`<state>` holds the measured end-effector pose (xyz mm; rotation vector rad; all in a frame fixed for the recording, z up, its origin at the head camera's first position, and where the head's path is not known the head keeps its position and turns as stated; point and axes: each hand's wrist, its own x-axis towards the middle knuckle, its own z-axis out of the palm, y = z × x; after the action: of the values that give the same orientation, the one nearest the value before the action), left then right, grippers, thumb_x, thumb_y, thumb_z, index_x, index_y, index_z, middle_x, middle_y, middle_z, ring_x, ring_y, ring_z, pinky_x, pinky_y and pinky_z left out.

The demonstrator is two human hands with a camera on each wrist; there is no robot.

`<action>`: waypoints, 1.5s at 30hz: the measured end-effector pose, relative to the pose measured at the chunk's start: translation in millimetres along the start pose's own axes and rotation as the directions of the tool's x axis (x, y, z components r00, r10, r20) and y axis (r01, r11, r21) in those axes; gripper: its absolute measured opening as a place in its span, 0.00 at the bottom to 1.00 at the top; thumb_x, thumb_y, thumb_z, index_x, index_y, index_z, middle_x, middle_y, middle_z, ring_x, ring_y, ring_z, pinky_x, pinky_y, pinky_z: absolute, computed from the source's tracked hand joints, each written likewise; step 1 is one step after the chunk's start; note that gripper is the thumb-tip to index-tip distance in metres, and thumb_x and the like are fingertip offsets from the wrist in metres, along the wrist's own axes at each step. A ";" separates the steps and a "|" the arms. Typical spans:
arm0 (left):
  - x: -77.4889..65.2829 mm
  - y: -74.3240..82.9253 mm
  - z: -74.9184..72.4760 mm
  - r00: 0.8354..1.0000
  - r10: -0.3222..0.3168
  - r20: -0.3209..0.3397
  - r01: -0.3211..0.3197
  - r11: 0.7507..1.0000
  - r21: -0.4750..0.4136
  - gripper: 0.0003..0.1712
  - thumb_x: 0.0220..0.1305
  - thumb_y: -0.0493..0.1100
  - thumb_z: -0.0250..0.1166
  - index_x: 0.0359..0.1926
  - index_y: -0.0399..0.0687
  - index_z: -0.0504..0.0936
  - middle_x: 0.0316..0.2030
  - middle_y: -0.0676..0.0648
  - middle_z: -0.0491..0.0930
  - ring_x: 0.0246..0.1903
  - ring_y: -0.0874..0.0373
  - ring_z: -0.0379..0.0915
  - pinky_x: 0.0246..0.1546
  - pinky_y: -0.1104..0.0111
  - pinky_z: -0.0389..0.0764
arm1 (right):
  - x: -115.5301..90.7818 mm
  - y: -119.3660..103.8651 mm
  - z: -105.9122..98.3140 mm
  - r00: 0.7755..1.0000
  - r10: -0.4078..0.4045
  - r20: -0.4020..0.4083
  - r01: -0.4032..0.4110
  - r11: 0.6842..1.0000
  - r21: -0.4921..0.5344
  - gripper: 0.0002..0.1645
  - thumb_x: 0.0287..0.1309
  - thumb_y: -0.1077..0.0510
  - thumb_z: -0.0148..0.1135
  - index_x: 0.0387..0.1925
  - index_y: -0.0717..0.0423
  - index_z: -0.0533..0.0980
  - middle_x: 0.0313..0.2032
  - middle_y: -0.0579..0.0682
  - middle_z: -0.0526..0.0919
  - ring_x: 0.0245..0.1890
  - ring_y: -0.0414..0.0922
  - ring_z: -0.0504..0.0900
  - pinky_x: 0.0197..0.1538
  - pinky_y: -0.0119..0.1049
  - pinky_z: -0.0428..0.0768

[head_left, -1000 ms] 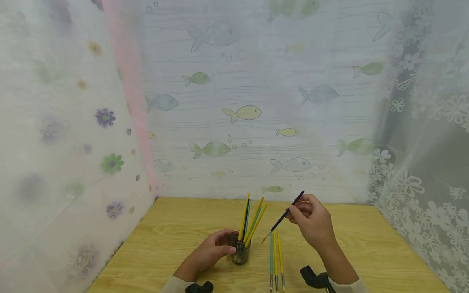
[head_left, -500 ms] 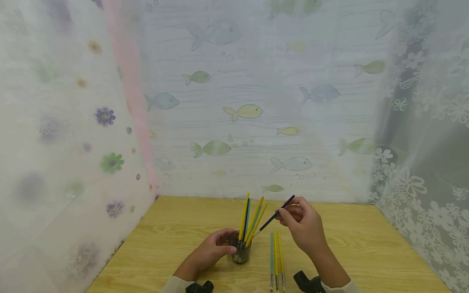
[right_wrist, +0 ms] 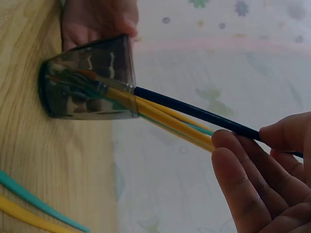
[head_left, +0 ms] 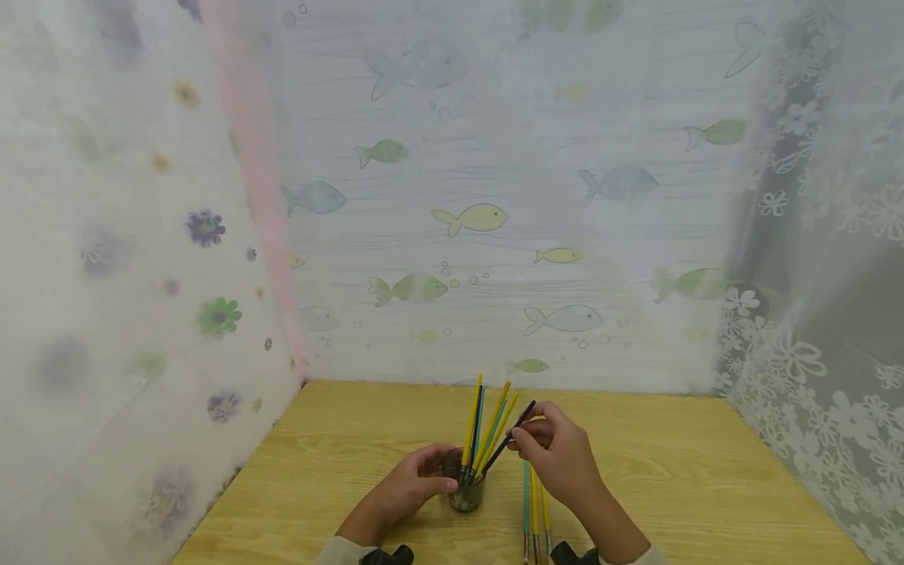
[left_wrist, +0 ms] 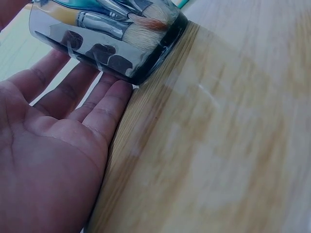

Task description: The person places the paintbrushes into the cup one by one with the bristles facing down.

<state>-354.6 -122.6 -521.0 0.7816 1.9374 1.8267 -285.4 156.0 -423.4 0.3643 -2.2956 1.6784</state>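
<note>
My left hand (head_left: pixel 408 488) grips the side of a smoky, see-through cup (head_left: pixel 466 499) standing on the table, thumb in front and fingers behind. Several paintbrushes (head_left: pixel 487 428), yellow, teal and dark blue, lean in it with handles up; their bristles (left_wrist: pixel 146 36) show through the wall in the left wrist view. Between thumb and fingertips my right hand (head_left: pixel 563 455) pinches a dark blue paintbrush (right_wrist: pixel 194 110) by its handle. That brush slants bristles-down, with its metal ferrule inside the cup's mouth in the right wrist view.
In front of my right hand lie a teal paintbrush (head_left: pixel 526 514) and two yellow paintbrushes (head_left: pixel 535 514), side by side on the wooden table (head_left: pixel 657 471). Sheer curtains with fish (head_left: pixel 480 218) and flowers (head_left: pixel 219 314) hang behind and beside the table.
My right hand has moved left and down with the dark blue paintbrush, bringing its bristle end from beside the cup into it. My left hand stays on the cup.
</note>
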 end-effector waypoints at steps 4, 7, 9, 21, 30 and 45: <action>0.3 -0.4 0.4 1.000 0.003 0.003 -0.003 1.000 0.002 0.30 0.71 0.42 0.67 0.71 0.41 0.72 0.66 0.40 0.77 0.65 0.51 0.75 0.62 0.64 0.78 | -0.1 6.2 5.6 1.000 0.011 0.026 -0.010 1.000 -0.027 0.10 0.68 0.57 0.68 0.46 0.55 0.77 0.37 0.49 0.91 0.34 0.43 0.91 0.38 0.36 0.89; 0.6 -1.1 0.5 1.000 0.009 0.009 -0.009 1.000 -0.001 0.30 0.71 0.41 0.67 0.71 0.41 0.72 0.67 0.40 0.77 0.65 0.51 0.75 0.62 0.66 0.78 | -0.4 9.9 8.8 0.999 0.021 0.046 -0.018 0.999 -0.050 0.11 0.68 0.56 0.68 0.47 0.57 0.77 0.37 0.49 0.91 0.33 0.42 0.91 0.38 0.36 0.89; 0.8 -1.7 0.4 1.000 0.014 0.012 -0.014 1.000 -0.002 0.30 0.72 0.41 0.67 0.71 0.41 0.71 0.67 0.40 0.76 0.65 0.52 0.75 0.61 0.67 0.78 | -0.6 11.6 10.5 0.998 0.027 0.062 -0.024 0.998 -0.055 0.12 0.68 0.56 0.68 0.47 0.57 0.77 0.37 0.49 0.91 0.33 0.41 0.90 0.38 0.36 0.89; 1.8 -3.1 -0.8 1.000 0.000 0.004 0.000 1.000 0.026 0.30 0.72 0.44 0.67 0.71 0.46 0.73 0.67 0.44 0.77 0.64 0.52 0.75 0.62 0.65 0.78 | 2.7 16.6 10.9 0.992 0.045 0.115 -0.033 0.995 -0.099 0.09 0.70 0.55 0.66 0.45 0.55 0.77 0.38 0.52 0.91 0.33 0.40 0.90 0.37 0.35 0.88; 0.1 -0.7 -1.5 0.999 -0.032 -0.008 0.032 0.998 0.046 0.31 0.72 0.46 0.68 0.72 0.46 0.72 0.68 0.44 0.75 0.65 0.53 0.74 0.65 0.57 0.76 | 5.5 19.0 1.0 0.992 0.072 0.102 -0.060 0.991 -0.122 0.09 0.67 0.58 0.68 0.45 0.57 0.80 0.37 0.49 0.91 0.34 0.45 0.91 0.35 0.32 0.86; 0.4 0.5 -2.2 1.000 -0.024 0.009 0.023 0.998 0.063 0.30 0.73 0.46 0.66 0.72 0.47 0.72 0.67 0.46 0.76 0.65 0.53 0.74 0.62 0.65 0.77 | 14.7 38.4 -50.5 0.954 0.298 0.023 -0.278 0.912 -0.302 0.07 0.64 0.60 0.68 0.42 0.60 0.83 0.37 0.52 0.86 0.34 0.50 0.87 0.36 0.43 0.88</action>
<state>-356.1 -124.0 -520.2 0.7829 1.9977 1.7529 -309.3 215.0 -437.5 0.0169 -2.7113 1.4217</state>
